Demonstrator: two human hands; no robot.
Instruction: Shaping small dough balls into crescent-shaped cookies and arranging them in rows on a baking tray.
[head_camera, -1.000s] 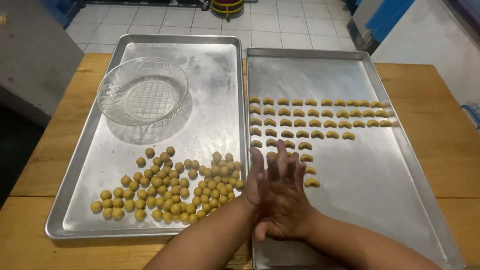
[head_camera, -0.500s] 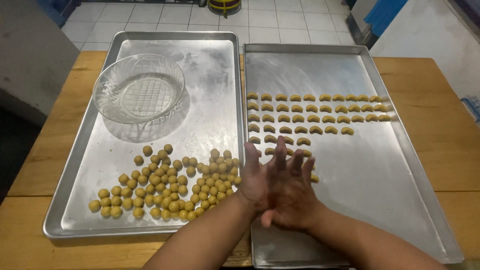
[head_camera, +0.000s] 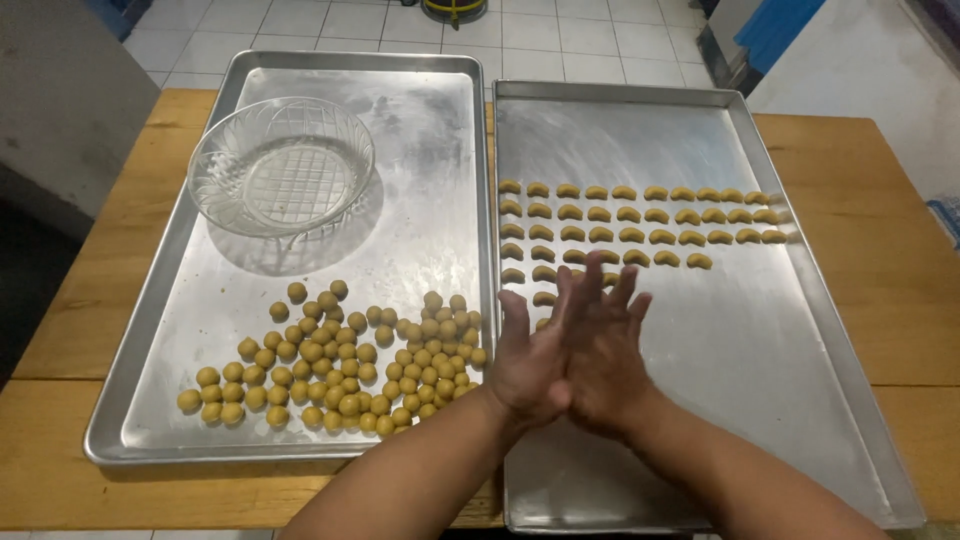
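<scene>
Both palms have slid against each other since a moment ago: left hand (head_camera: 525, 365) and right hand (head_camera: 600, 355) press flat together, fingers spread, over the right-hand steel baking tray (head_camera: 800, 380); whatever lies between them is hidden. Left lie small yellow dough balls (head_camera: 340, 365), farther off rows of yellow crescent-shaped dough pieces (head_camera: 640, 225) and a clear glass bowl (head_camera: 280, 165). Lowered carelessly, the hands could squash the nearest crescents.

Left hand (head_camera: 528, 365) and right hand (head_camera: 600, 355) pressed palm to palm over the right tray (head_camera: 800, 330), fingers (head_camera: 590, 290) spread, whatever lies between them hidden. Beyond the hands on that tray: rows of crescent dough pieces (head_camera: 640, 215). Left of it, the left tray (head_camera: 420, 130) holds a heap of dough balls (head_camera: 340, 365) and an empty glass bowl (head_camera: 281, 165). Both trays sit on a wooden counter (head_camera: 880, 260).
</scene>
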